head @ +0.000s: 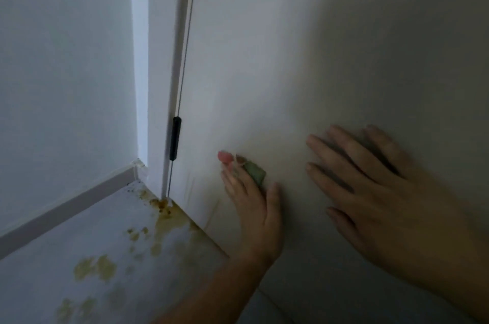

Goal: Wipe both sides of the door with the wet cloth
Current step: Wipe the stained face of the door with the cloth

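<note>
A green cloth lies pressed against the lower part of a white door, centre frame. The left hand covers it with fairly straight fingers, flattening it on the panel to rub, not gripping it. At right, the right hand rests flat and spread on the door, holding nothing, probably to steady the door. Left of the cloth is a black hinge. Yellowish stains mark the floor at lower left.
</note>
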A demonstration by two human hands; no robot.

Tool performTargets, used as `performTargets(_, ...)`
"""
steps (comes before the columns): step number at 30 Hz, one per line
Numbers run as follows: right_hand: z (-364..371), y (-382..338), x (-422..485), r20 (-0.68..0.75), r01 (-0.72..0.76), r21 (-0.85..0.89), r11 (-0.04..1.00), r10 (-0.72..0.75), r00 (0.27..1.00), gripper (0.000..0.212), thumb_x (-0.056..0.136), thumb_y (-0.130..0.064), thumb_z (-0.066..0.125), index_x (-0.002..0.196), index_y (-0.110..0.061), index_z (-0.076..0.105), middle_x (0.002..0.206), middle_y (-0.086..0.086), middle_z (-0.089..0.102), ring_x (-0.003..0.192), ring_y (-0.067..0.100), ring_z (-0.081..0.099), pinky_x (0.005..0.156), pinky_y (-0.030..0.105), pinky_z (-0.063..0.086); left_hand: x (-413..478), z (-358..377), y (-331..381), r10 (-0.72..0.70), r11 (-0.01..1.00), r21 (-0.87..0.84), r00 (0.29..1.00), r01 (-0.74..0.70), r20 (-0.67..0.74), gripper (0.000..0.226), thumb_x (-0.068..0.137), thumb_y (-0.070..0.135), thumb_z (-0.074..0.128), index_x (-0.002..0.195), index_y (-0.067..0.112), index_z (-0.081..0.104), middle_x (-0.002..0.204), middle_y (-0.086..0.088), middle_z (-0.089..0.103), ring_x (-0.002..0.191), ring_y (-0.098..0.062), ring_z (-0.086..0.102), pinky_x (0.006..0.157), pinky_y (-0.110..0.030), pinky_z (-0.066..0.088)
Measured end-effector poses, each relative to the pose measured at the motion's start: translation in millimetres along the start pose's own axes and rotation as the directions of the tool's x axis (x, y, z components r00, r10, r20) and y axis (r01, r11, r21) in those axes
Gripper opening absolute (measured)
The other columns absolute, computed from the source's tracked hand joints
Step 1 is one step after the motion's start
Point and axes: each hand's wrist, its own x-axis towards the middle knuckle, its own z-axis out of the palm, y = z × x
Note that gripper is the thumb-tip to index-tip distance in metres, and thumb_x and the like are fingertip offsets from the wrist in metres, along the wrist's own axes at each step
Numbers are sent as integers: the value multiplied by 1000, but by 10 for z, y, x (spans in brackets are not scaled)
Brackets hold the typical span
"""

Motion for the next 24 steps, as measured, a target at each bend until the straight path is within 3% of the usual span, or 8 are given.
performTargets(3,-122,210,-469,-47,-81,0,997,81,996,54,101,-32,35,147,-8,51,166,14,26,154,35,21,124,55,12,267,56,499,305,948,87,952,-306,26,68,104,61,10,158,33,-23,166,-2,-33,153,-23,-30,125,-41,-19)
performTargets(8,-301,398,-833,-73,-120,-28,992,118,990,54,102,-33,35,147,-9,52,165,13,29,153,35,25,124,54,15,1038,-127,1262,464,879,182,880,-441,-107,64,105,40,21,158,17,-4,169,-25,-7,157,-39,-13,125,-58,-10)
performTargets(12,-398,519,-1040,-108,-166,-59,984,160,981,53,100,-33,41,145,-8,55,164,13,31,153,35,27,124,54,17,288,310,1495,720,611,282,668,-739,189,66,105,42,26,159,12,4,167,-21,-4,157,-40,-7,126,-55,-4)
performTargets(15,-472,601,-1387,-136,-278,-76,958,266,954,54,103,-33,36,149,-9,49,165,14,28,153,35,25,124,53,17,190,320,1417,741,550,330,631,-767,232,66,106,40,27,163,14,6,168,-14,-2,158,-33,-9,127,-50,-4)
performTargets(18,-486,577,-1625,-138,-330,-88,940,316,939,55,102,-33,37,151,-10,47,165,15,29,152,36,27,122,53,18,593,124,1410,646,692,354,758,-630,86,66,107,41,26,161,13,2,168,-23,-3,156,-33,-14,126,-52,-7)
performTargets(20,-479,537,-1680,-144,-359,-68,931,347,927,56,102,-33,38,151,-9,47,165,15,29,151,36,28,122,54,19,621,155,1499,601,745,343,799,-572,27,67,107,43,26,160,10,2,166,-30,-3,155,-42,-10,125,-57,-7)
performTargets(22,-500,543,-1732,-146,-387,-53,920,376,915,57,100,-32,41,152,-7,45,164,15,29,151,36,28,122,55,21,333,363,1629,647,690,342,755,-639,105,70,105,43,29,160,8,5,166,-31,-2,155,-47,-7,125,-58,-7)
performTargets(24,-527,594,-1829,-159,-405,-57,913,392,906,59,99,-31,45,152,-6,44,164,14,31,151,37,29,122,56,22,-129,659,1713,729,547,337,634,-767,259,72,101,41,34,162,11,9,167,-24,-5,156,-43,-9,125,-56,-6)
